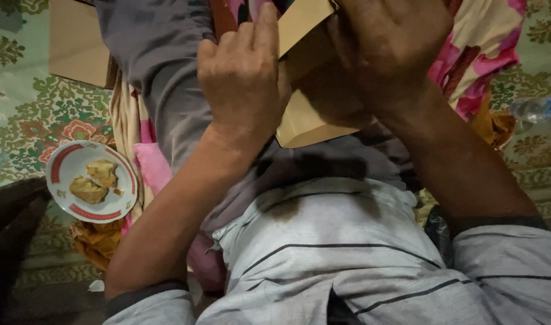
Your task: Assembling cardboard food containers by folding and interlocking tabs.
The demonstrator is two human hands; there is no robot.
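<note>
In the head view, a tan cardboard piece (302,117) is held above the lap, far centre. The left hand (242,78) is curled along its left edge; the right hand (390,54) is pressed flat over its top. It is judged light, stiff yet creasable, best gripped at the edges. A plate (62,162) with food lies left.

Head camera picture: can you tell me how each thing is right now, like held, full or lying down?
Brown paper envelope: held up, gripped by both hands.
Left hand: closed on the envelope's edge.
Right hand: pressed over the envelope's top.
Plate: flat on the floor, holding two pieces of food.
Plastic bottle: lying on its side on the patterned mat.
</note>
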